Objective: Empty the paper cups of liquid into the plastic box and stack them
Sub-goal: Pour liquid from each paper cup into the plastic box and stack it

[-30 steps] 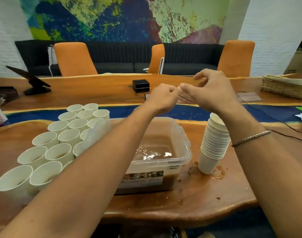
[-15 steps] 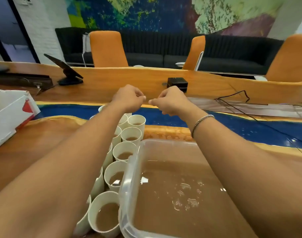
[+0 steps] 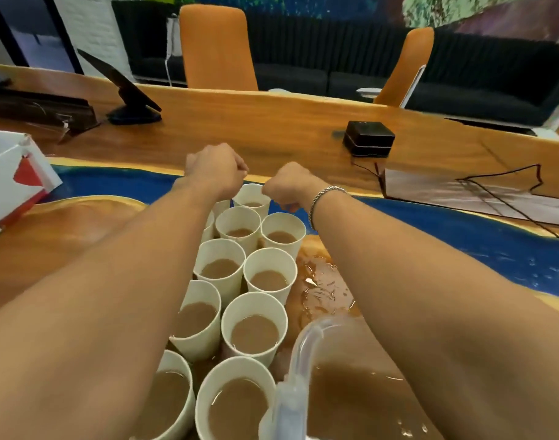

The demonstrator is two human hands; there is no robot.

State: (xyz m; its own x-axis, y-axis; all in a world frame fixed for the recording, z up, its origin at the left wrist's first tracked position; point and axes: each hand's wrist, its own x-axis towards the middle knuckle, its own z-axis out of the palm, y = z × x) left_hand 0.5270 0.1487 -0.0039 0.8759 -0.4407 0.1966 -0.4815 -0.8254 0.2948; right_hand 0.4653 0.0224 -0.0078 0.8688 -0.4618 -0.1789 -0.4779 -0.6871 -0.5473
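Note:
Several white paper cups of brown liquid stand packed in rows between my forearms. The clear plastic box, holding brown liquid, shows its corner at the lower right, touching the nearest cups. My left hand and my right hand are curled at opposite sides of the rim of the farthest cup, pinching it. Their fingertips are hidden. My left forearm covers the cups in the left rows.
A puddle of spilled liquid lies on the wooden table right of the cups. A white and red box sits at the left, a small black box and a black cable beyond. Orange chairs stand behind.
My head has moved left and down over the cups. Both hands, curled together in the air before, have parted and dropped to the farthest cup's rim. The stack of empty cups is out of view.

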